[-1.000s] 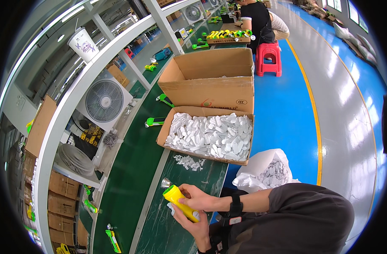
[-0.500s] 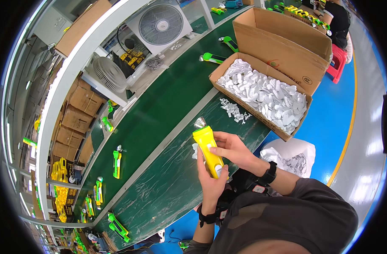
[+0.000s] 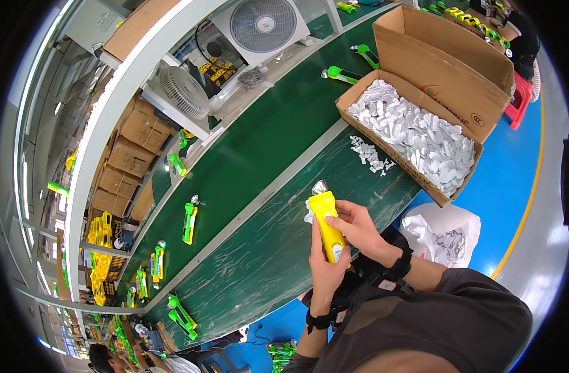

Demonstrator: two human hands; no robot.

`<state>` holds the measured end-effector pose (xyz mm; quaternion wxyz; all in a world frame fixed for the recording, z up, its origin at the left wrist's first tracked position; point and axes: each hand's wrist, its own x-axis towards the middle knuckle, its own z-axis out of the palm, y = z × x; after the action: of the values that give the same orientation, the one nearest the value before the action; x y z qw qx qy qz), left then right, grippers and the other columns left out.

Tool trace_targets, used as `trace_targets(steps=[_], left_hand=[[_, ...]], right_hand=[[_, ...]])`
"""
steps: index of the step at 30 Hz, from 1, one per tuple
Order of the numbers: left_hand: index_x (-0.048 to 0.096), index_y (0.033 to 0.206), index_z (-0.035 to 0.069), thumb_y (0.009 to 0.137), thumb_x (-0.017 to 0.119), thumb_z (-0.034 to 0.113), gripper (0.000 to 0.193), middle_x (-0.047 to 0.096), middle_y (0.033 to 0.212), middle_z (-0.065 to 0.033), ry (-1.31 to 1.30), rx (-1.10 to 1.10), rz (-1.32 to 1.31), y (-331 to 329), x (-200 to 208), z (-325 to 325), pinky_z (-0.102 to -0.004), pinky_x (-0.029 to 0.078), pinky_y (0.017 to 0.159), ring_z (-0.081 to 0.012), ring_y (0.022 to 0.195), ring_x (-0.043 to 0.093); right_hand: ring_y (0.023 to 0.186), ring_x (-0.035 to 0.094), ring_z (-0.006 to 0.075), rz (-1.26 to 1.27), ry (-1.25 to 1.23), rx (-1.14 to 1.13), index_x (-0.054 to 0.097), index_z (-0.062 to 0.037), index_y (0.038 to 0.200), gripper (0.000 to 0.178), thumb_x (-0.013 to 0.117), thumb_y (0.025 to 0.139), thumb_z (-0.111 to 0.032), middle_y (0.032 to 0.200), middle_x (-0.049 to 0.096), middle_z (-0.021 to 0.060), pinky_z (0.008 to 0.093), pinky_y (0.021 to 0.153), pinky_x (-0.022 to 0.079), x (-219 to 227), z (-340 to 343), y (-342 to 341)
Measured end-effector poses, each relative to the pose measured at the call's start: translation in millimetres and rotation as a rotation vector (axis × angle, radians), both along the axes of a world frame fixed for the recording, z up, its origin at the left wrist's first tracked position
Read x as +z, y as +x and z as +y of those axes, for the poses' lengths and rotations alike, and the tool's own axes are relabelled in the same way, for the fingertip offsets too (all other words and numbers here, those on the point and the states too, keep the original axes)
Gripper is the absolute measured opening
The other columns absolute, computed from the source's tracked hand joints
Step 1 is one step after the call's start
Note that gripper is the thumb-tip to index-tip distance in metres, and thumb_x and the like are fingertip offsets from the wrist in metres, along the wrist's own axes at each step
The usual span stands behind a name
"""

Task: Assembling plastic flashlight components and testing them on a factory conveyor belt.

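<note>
Gripping yellow flashlight (image 3: 330, 235): left hand (image 3: 325, 271) curled round lower part, right hand (image 3: 361, 232) clasping right side.

own hands (image 3: 327, 272): 2 | held torch (image 3: 328, 227): 1 | large open cartons (image 3: 409, 68): 2 | white bag (image 3: 414, 231): 1

Flashlight (image 3: 330, 233) smooth plastic; carton (image 3: 449, 93) matt cardboard; benchtop (image 3: 259, 267) glossy, streaked.

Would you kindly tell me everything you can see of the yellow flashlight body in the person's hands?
The yellow flashlight body looks like smooth plastic: a long tube with a wider head. A silvery cone-shaped reflector shows at the head end; whether attached is unclear. A whitish oval patch sits near the tail. It slants, head away from the person, gripped by the left hand and right hand, against the green worktable.
</note>
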<state>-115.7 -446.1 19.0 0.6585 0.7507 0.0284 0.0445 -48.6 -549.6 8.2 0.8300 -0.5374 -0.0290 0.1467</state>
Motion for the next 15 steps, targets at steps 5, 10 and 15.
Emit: trace_targets(steps=[5, 10, 15], left_hand=[[0.019, 0.147, 0.002, 0.074, 0.063, -0.004, 0.085, 0.044, 0.134, -0.0153, 0.142, 0.013, -0.12, 2.9, -9.0, 11.2, -0.0308, 0.047, 0.089, -0.0207, 0.111, 0.053], [0.021, 0.146, 0.001, 0.074, 0.063, -0.001, 0.083, 0.048, 0.13, -0.0153, 0.18, 0.068, -0.128, 1.4, -11.8, 20.6, -0.0307, 0.048, 0.087, -0.0197, 0.108, 0.055], [0.02, 0.146, 0.002, 0.073, 0.063, -0.001, 0.085, 0.049, 0.128, -0.0149, 0.098, 0.032, -0.042, -3.6, -5.0, 25.6, -0.0308, 0.048, 0.087, -0.0201, 0.107, 0.056]], right_hand=[[0.094, 0.06, 0.0127, -0.031, 0.068, 0.1, 0.049, 0.0069, 0.124, 0.041, 0.06, 0.09, -0.014, 0.111, 0.061, 0.0109, 0.0266, 0.078, 0.051, -0.1, 4.7, 9.5], [0.097, 0.058, 0.0111, -0.023, 0.097, 0.138, 0.053, 0.004, 0.122, 0.035, 0.058, 0.092, -0.013, 0.11, 0.061, 0.005, 0.0263, 0.084, 0.048, 5.1, 13.9, 4.2], [0.089, 0.06, 0.0109, -0.007, 0.057, 0.13, 0.052, 0.0062, 0.121, 0.037, 0.06, 0.091, -0.013, 0.109, 0.061, 0.0077, 0.0255, 0.074, 0.052, -2.4, 20.8, -0.5]])
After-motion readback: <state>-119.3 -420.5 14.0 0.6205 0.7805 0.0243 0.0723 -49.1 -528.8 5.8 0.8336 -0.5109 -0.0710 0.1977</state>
